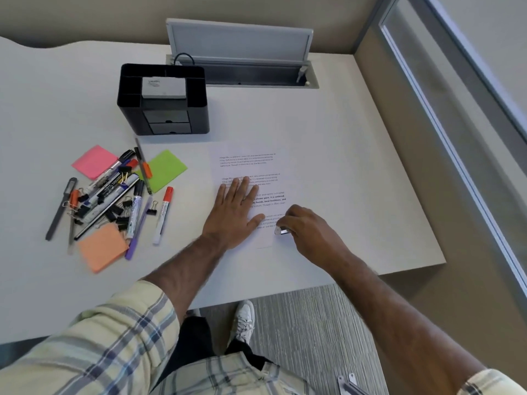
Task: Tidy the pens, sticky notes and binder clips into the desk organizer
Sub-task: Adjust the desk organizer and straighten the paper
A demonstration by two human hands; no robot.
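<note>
Left hand (236, 208) lay flat, fingers spread, pressing printed sheet (251, 178). Right hand (305, 225) closed round small shiny object (281, 231); identity unclear. Pens (135, 212), clips (114, 215), sticky pads (102, 248) lay heaped on desk (342, 166), left of sheet, near organizer (164, 99). Judged light: pens stiff, slick, best pinched mid-barrel; clips small, gathered by wire loops; pads soft, gripped by edges.

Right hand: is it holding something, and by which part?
Yes. The right hand pinches a small shiny object against the printed sheet; what it is cannot be told. The left hand lies flat, holding nothing.
</note>
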